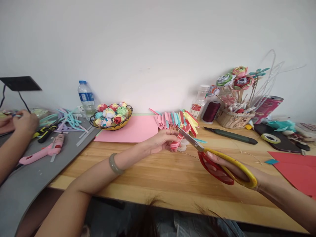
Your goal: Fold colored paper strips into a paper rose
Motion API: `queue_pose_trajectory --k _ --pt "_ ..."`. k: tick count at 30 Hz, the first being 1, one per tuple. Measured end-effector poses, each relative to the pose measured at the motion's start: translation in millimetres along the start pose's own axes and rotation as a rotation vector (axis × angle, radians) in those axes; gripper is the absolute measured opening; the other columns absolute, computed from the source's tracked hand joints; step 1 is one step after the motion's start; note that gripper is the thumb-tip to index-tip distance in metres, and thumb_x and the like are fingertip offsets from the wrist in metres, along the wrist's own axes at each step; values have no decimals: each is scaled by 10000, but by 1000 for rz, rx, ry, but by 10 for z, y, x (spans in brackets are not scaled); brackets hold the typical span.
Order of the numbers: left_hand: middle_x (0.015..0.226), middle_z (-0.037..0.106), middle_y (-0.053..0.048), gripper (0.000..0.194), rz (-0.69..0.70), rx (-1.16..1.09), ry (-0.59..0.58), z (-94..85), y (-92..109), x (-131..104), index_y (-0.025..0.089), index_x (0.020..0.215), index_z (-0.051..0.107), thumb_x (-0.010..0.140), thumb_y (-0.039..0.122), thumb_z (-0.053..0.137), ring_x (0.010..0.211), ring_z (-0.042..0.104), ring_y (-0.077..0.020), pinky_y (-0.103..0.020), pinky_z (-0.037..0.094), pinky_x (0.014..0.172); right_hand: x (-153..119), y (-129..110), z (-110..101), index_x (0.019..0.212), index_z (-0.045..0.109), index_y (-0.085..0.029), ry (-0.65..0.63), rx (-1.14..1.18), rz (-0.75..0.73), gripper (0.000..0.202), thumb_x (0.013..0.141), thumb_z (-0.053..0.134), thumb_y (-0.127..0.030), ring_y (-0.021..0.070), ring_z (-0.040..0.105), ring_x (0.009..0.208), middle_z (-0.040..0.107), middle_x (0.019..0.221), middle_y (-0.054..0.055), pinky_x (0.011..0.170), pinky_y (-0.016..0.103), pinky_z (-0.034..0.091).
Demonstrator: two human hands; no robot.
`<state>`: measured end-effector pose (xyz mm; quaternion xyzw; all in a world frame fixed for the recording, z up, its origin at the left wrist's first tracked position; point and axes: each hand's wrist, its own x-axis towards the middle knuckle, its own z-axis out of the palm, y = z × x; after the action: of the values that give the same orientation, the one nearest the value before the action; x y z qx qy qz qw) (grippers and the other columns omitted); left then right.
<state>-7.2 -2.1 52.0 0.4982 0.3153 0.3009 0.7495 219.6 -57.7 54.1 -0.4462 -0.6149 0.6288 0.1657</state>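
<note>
Pinched in my left hand is a small pink folded paper piece, below a row of folded colored papers in pink, blue, red and yellow. My right hand has its fingers through the handles of large scissors, one handle yellow and one red. The scissors' blades point left and reach the fingertips of my left hand, close to the pink piece. Whether the blades touch the paper is too small to tell. Behind my left forearm lies a pink paper sheet.
A basket of paper flowers, a water bottle, a thread spool and a flower pot stand along the wall. A green cutter and red paper lie right. Another person's hands and a pink glue gun are left.
</note>
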Motion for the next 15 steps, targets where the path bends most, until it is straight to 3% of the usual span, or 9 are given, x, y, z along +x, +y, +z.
queue_pose_trajectory --k 3,6,9,12,15 --pt "533 488 42 200 17 27 -8 8 5 -2 139 807 521 621 155 593 465 450 -61 -215 402 493 27 50 -31 595 359 -195 -62 146 58 508 772 309 -669 41 183 341 284 446 -72 316 179 133" --pt "524 460 40 132 8 83 -6 0 -11 1 134 751 515 631 165 562 458 426 -58 -206 376 476 36 42 -81 582 351 -197 -129 202 91 574 722 241 -743 42 159 339 257 422 -75 316 181 131" --pt "498 421 41 53 12 197 62 -52 -43 28 133 620 484 632 167 523 438 371 -46 -195 328 457 18 -15 -119 609 358 -200 -114 197 101 605 702 172 -769 56 189 362 284 457 -61 331 191 162" --pt "434 335 60 85 11 235 124 -134 -67 74 140 562 465 639 175 464 405 297 -44 -196 274 442 -2 -27 -199 638 385 -197 21 144 49 576 742 174 -723 72 272 384 342 507 -41 350 209 233" --pt "424 311 57 113 -17 255 222 -193 -63 99 148 550 465 640 204 428 406 297 -58 -205 256 445 -2 86 -423 649 386 -206 291 -46 35 471 773 289 -651 79 313 371 372 512 -43 336 213 255"
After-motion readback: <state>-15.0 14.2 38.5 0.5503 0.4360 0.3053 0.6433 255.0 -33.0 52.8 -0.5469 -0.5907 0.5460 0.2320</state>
